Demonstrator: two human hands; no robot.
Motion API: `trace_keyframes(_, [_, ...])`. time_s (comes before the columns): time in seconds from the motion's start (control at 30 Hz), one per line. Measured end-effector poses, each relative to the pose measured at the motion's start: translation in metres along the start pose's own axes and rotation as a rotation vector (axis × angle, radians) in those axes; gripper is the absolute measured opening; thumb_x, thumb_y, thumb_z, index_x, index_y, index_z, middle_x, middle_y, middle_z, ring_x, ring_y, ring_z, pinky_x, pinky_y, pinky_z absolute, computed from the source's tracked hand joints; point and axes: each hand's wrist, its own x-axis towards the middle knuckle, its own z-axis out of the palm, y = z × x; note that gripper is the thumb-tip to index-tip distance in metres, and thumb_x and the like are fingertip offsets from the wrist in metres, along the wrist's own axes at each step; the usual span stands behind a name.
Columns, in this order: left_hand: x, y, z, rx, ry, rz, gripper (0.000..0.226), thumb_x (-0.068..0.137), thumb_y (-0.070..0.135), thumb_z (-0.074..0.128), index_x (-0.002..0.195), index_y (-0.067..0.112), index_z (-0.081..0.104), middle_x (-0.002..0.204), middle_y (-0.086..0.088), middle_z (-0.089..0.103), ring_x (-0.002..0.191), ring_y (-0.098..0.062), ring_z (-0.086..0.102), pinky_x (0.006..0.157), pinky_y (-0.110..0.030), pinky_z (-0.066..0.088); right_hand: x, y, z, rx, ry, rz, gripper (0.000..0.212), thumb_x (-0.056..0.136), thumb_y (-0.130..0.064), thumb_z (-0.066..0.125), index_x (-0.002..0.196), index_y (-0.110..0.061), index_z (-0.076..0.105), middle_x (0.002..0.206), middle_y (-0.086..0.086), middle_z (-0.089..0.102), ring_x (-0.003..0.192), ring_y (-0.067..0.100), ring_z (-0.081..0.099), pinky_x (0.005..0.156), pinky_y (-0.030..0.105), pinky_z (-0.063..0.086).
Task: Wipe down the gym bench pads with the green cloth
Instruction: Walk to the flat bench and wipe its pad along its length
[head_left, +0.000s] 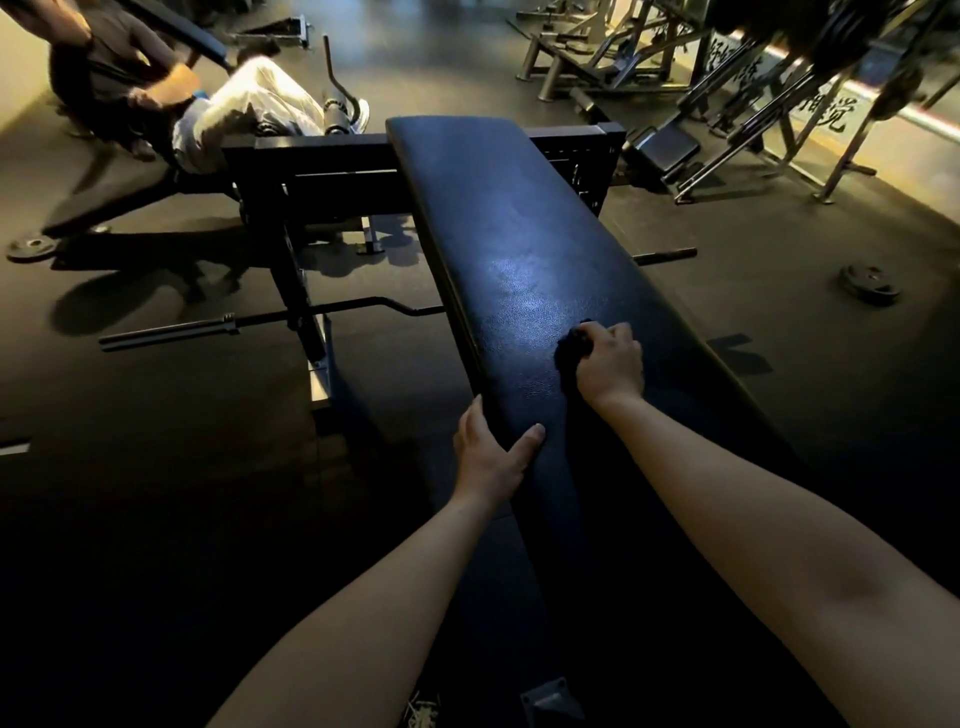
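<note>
Gripping a bunched cloth, dark in this light: right hand, fingers curled round it, pressing it onto the bench pad, centre-right of frame. Left hand: clasps the pad's left edge, thumb on top, lower centre. Barbell: on floor, left.

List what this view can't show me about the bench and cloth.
Head view: the cloth is mostly covered by the right hand and too dark to tell colour.
Head view: near end of the bench pad is lost in shadow.
Head view: the left hand has its lower fingers hidden below the pad's edge.
</note>
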Motion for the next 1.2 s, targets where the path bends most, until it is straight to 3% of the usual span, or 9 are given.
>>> trace_keyframes(0.17, [0.004, -0.002, -0.006, -0.005, -0.018, 0.021, 0.092, 0.078, 0.041, 0.083, 0.149, 0.006, 0.034, 0.144, -0.014, 0.04, 0.136, -0.026, 0.036, 0.111, -0.028, 0.028, -0.014, -0.057, 0.028, 0.009, -0.1, -0.146, 0.042, 0.086, -0.005, 0.045, 0.117, -0.024, 0.066, 0.116, 0.017, 0.054, 0.107, 0.038, 0.054, 0.092, 0.038, 0.044])
trace_keyframes(0.3, [0.007, 0.0, -0.005, -0.118, 0.033, 0.045, 0.067, 0.057, 0.041, 0.083, 0.115, 0.012, 0.063, 0.107, -0.002, 0.07, 0.096, -0.012, 0.065, 0.082, -0.031, 0.053, -0.027, -0.079, 0.029, -0.101, -0.29, -0.435, 0.04, 0.084, -0.009, 0.052, 0.116, -0.028, 0.068, 0.111, 0.013, 0.056, 0.102, 0.037, 0.057, 0.088, 0.04, 0.049])
trace_keyframes(0.43, [0.008, 0.002, -0.003, -0.084, 0.048, 0.138, 0.032, 0.085, 0.021, 0.072, 0.113, 0.015, 0.057, 0.1, -0.004, 0.066, 0.094, -0.008, 0.066, 0.078, -0.026, 0.056, -0.041, -0.083, 0.017, -0.235, -0.494, -0.633, 0.04, 0.084, -0.017, 0.06, 0.118, -0.034, 0.068, 0.113, 0.005, 0.053, 0.104, 0.03, 0.057, 0.091, 0.04, 0.05])
trace_keyframes(0.5, [0.009, 0.001, -0.005, -0.104, 0.023, 0.099, 0.052, 0.071, 0.013, 0.084, 0.115, 0.011, 0.056, 0.102, -0.006, 0.065, 0.091, 0.0, 0.065, 0.077, -0.024, 0.057, -0.045, -0.08, 0.017, -0.216, -0.477, -0.621, 0.04, 0.084, -0.018, 0.059, 0.118, -0.037, 0.068, 0.111, 0.005, 0.051, 0.103, 0.032, 0.057, 0.089, 0.044, 0.051])
trace_keyframes(0.6, [0.003, 0.005, -0.011, -0.122, -0.055, -0.007, 0.087, 0.06, 0.048, 0.085, 0.133, 0.012, 0.053, 0.127, -0.011, 0.059, 0.116, -0.02, 0.058, 0.099, -0.043, 0.051, -0.042, -0.058, 0.006, -0.133, -0.305, -0.48, 0.041, 0.087, -0.017, 0.054, 0.117, -0.041, 0.068, 0.108, 0.005, 0.049, 0.104, 0.032, 0.055, 0.088, 0.043, 0.05])
trace_keyframes(0.83, [0.002, 0.002, -0.013, -0.067, -0.079, -0.016, 0.097, 0.075, 0.041, 0.085, 0.149, 0.004, 0.032, 0.146, -0.014, 0.038, 0.139, -0.026, 0.035, 0.117, -0.031, 0.028, -0.033, 0.008, -0.017, -0.135, -0.083, 0.08, 0.044, 0.092, -0.019, 0.044, 0.129, -0.037, 0.059, 0.125, 0.015, 0.043, 0.112, 0.042, 0.054, 0.098, 0.042, 0.043])
trace_keyframes(1.0, [0.009, -0.001, -0.018, -0.09, -0.158, -0.031, 0.108, 0.065, 0.048, 0.088, 0.147, 0.003, 0.034, 0.145, -0.015, 0.038, 0.136, -0.024, 0.039, 0.117, -0.033, 0.031, -0.06, -0.033, 0.008, -0.065, -0.111, -0.059, 0.039, 0.09, -0.018, 0.048, 0.124, -0.028, 0.063, 0.124, 0.015, 0.051, 0.106, 0.043, 0.058, 0.096, 0.041, 0.044])
trace_keyframes(1.07, [0.018, -0.009, -0.023, -0.174, -0.223, -0.056, 0.101, 0.065, 0.042, 0.087, 0.144, 0.005, 0.037, 0.144, -0.013, 0.039, 0.13, -0.018, 0.045, 0.11, -0.026, 0.038, -0.073, -0.047, 0.019, -0.095, -0.13, -0.17, 0.036, 0.087, -0.017, 0.051, 0.12, -0.025, 0.065, 0.119, 0.013, 0.054, 0.1, 0.043, 0.06, 0.091, 0.043, 0.047])
trace_keyframes(1.2, [0.025, -0.02, -0.04, -0.479, -0.277, -0.133, 0.037, 0.092, 0.01, 0.062, 0.127, 0.019, 0.052, 0.134, -0.017, 0.059, 0.108, -0.019, 0.06, 0.083, -0.026, 0.05, -0.082, -0.056, 0.022, -0.073, -0.197, -0.265, 0.038, 0.084, -0.018, 0.054, 0.12, -0.024, 0.066, 0.114, 0.011, 0.059, 0.1, 0.04, 0.061, 0.088, 0.043, 0.048])
